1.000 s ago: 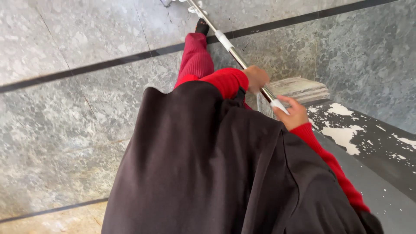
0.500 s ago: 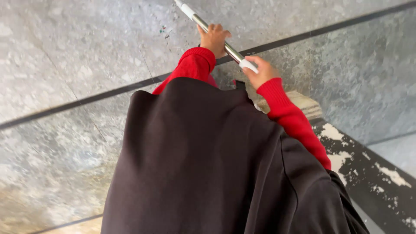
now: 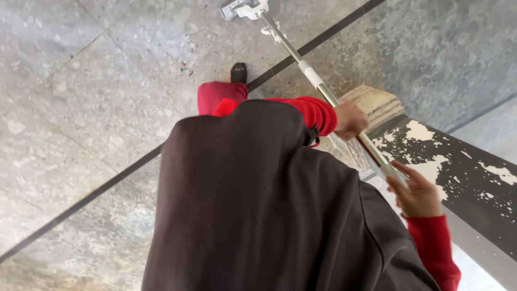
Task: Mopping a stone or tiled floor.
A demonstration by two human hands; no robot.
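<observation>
The mop handle (image 3: 323, 89), judged light, stiff and smooth, is gripped mid-shaft by the left hand (image 3: 350, 119) and at its near end by the right hand (image 3: 417, 194); the mop head (image 3: 242, 8) lies far on the stone floor (image 3: 81, 108).

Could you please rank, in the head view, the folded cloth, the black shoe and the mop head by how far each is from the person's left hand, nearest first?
From the left hand, on the mop pole:
1. Folded cloth: just right of the hand, on the floor.
2. Black shoe: up and to the left, on the pale tile.
3. Mop head: at the top edge, at the pole's far end.
</observation>
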